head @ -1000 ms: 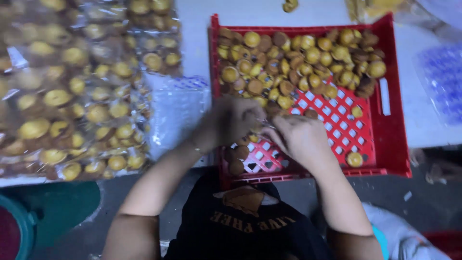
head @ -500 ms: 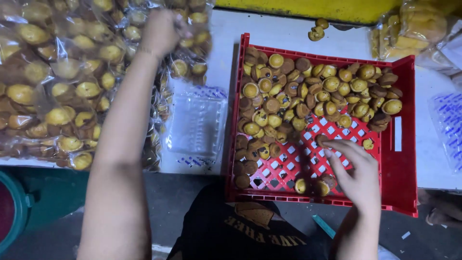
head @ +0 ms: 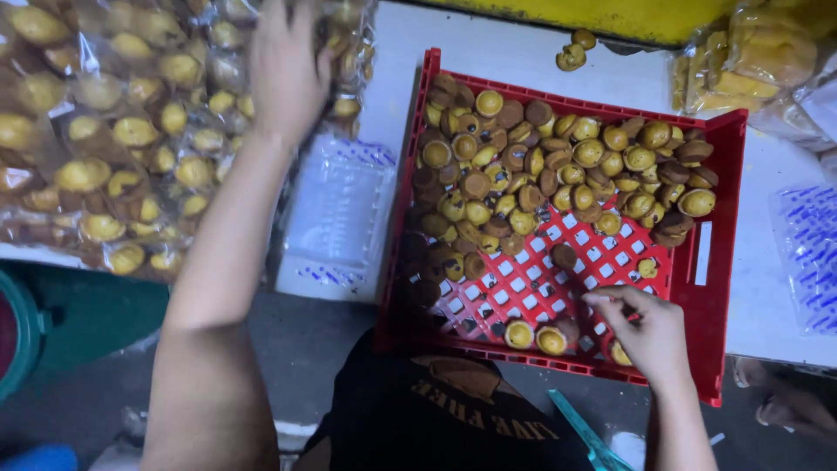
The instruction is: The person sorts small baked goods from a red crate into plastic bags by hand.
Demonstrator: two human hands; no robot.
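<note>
Head view: one picture looking straight down over the person's chest and both arms
Left hand: stretched far out over the pile of bagged cakes at the top left, fingers curled down onto the clear wrapping; whether it pinches a bag I cannot tell, as the hand is blurred
Right hand: low in the red crate, near its front right corner, fingers drawn together at the tips, seemingly on a small cake, though the piece itself is hidden
Loose cakes: small, round, yellow and brown, heaped in the far half of the crate; the near half shows bare red grid
Stray cakes: two lie on the grid just beside the right hand
Empty bags: clear plastic with blue print, flat on the white table between the pile and the crate
Table top: two more cakes sit beyond the crate's far wall
Right edge: another sheet of blue-printed plastic
</note>
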